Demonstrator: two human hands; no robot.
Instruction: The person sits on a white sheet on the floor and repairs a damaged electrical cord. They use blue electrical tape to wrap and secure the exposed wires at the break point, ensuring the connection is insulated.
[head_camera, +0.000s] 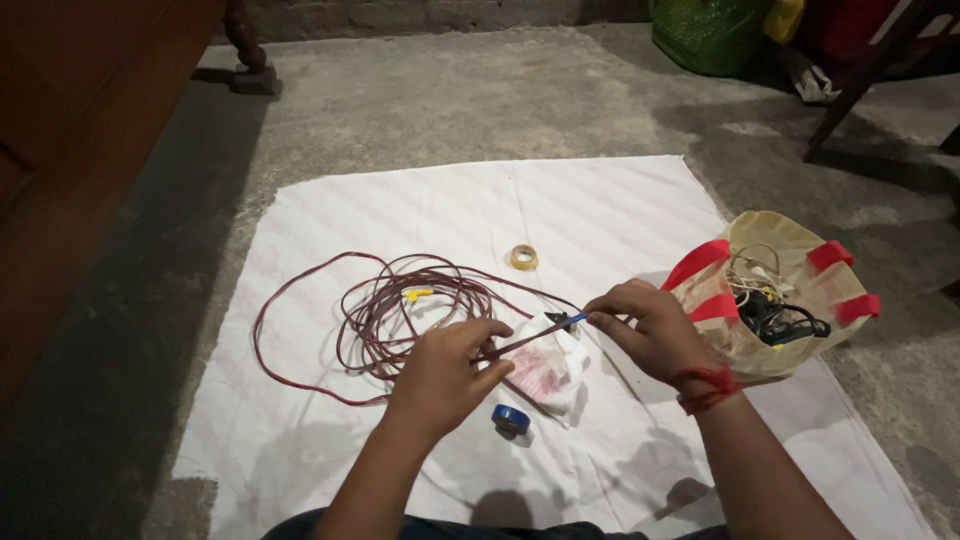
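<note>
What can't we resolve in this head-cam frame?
- Small blue-handled tool, head view: its jaws are too small and dim to show what they do to the reddish wire.
- Left hand: fingers hide the wire's grip point.
- Tan bag with red handles: tangled contents, indistinct.
- Dark wooden furniture: cut by the left edge.

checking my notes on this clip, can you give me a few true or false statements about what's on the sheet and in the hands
1. The left hand and right hand hold a stretch of wire between them. True.
2. A blue roll of tape lies on the white sheet near the left hand. True.
3. The coil of reddish wire sits inside the bag. False: it lies spread on the sheet, left of the hands.
4. The yellowish roll of tape is stacked on the blue one. False: it lies apart, farther from the person.
5. The bag with red handles stands to the person's right. True.
</note>
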